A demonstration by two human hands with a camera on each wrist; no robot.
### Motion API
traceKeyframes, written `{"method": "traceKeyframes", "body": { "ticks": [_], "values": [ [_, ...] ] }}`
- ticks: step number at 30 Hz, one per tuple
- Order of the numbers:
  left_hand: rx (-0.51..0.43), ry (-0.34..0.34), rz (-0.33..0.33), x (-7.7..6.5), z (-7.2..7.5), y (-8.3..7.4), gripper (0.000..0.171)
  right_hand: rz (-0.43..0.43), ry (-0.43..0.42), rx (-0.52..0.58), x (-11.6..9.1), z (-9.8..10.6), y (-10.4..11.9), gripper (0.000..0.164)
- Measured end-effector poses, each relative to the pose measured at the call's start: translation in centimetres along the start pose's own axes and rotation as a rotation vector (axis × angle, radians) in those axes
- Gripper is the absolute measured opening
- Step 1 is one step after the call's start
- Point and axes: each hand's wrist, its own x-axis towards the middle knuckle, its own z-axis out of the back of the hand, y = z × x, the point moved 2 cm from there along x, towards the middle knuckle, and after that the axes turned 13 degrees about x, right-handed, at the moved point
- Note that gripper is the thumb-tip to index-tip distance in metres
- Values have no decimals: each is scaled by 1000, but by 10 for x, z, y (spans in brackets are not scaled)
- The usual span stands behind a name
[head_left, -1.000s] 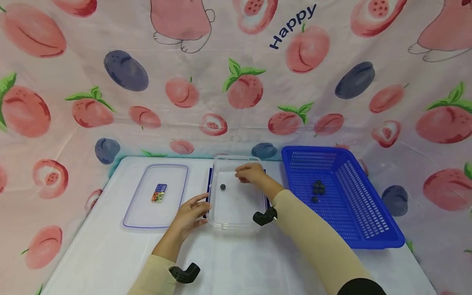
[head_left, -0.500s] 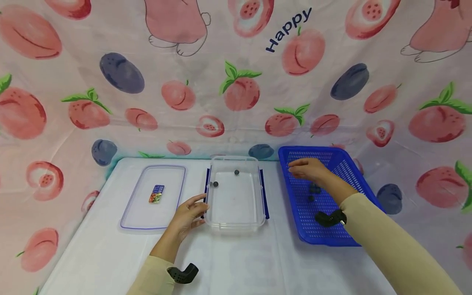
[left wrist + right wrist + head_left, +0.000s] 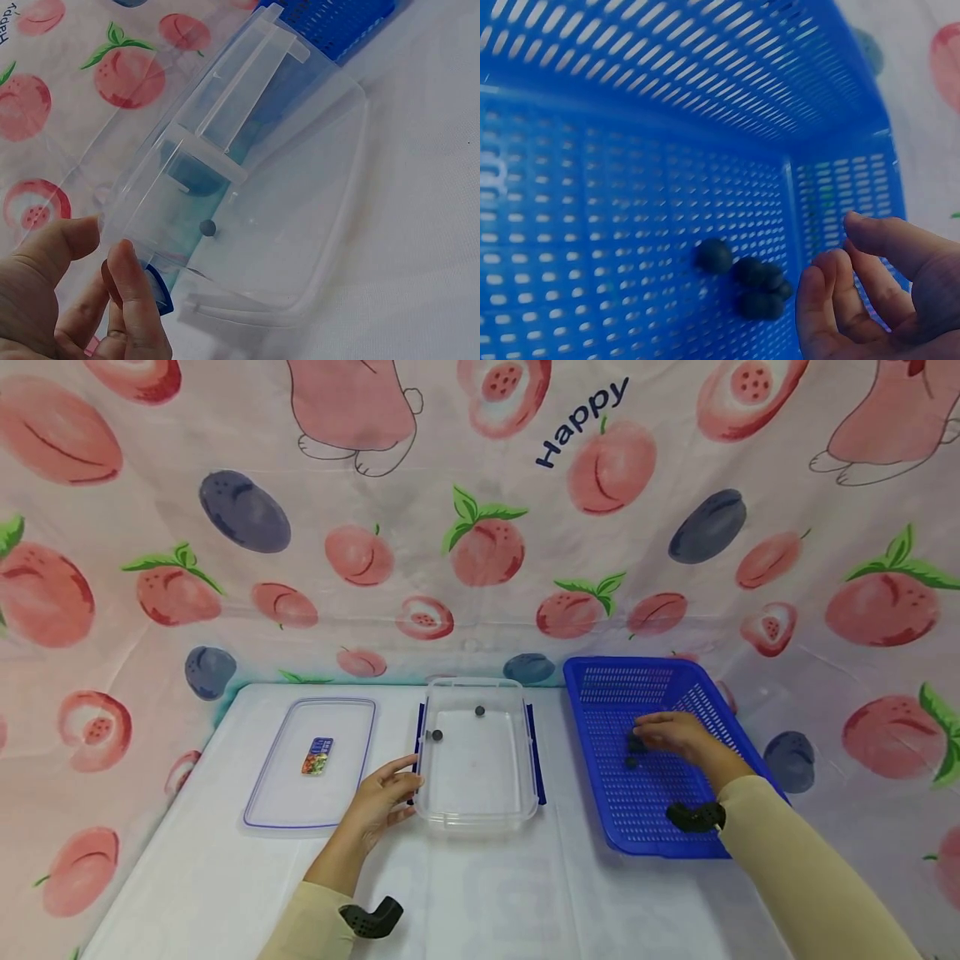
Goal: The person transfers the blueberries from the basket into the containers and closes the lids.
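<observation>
My left hand [image 3: 382, 797] touches the left side of a clear plastic box [image 3: 476, 814], its thumb and fingers at the rim beside a blue clip [image 3: 159, 289]. Two small dark round balls, looking like blueberries, lie in the box: one ball [image 3: 480, 711] near the far end, another ball [image 3: 437, 736] by the left wall. Over on the right, my right hand [image 3: 678, 735] reaches into a blue slotted basket [image 3: 615, 827], with nothing seen between its fingertips. Beside those fingers, a cluster of dark balls [image 3: 761, 281] lies on the basket floor, with one ball [image 3: 714, 256] slightly apart.
A clear lid [image 3: 273, 810] with a purple-blue edge and a colourful label [image 3: 318, 756] lies flat left of the box. White cloth [image 3: 480, 902] covers the table. A fruit-patterned curtain [image 3: 420, 543] hangs directly behind.
My right hand has left the box and moved right, then down into the basket. A second ball now shows in the box; the first sits farther left. My left hand stays at the box.
</observation>
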Motion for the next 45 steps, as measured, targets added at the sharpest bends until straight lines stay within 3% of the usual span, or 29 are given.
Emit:
{"method": "traceKeyframes", "body": {
  "ticks": [6, 14, 31, 45],
  "values": [
    [2, 7, -6, -2, 0, -1, 50, -44, -39, -109, 3, 0, -16, 49],
    [4, 9, -12, -3, 0, -3, 51, -92, -32, -122, 1, 1, -28, 48],
    [-6, 3, -7, -2, -1, 2, 52, -131, -37, -117, 5, -8, -40, 44],
    [-9, -4, -19, 0, 1, 5, 49, -139, 2, -28, 7, -11, -42, 41]
  ]
}}
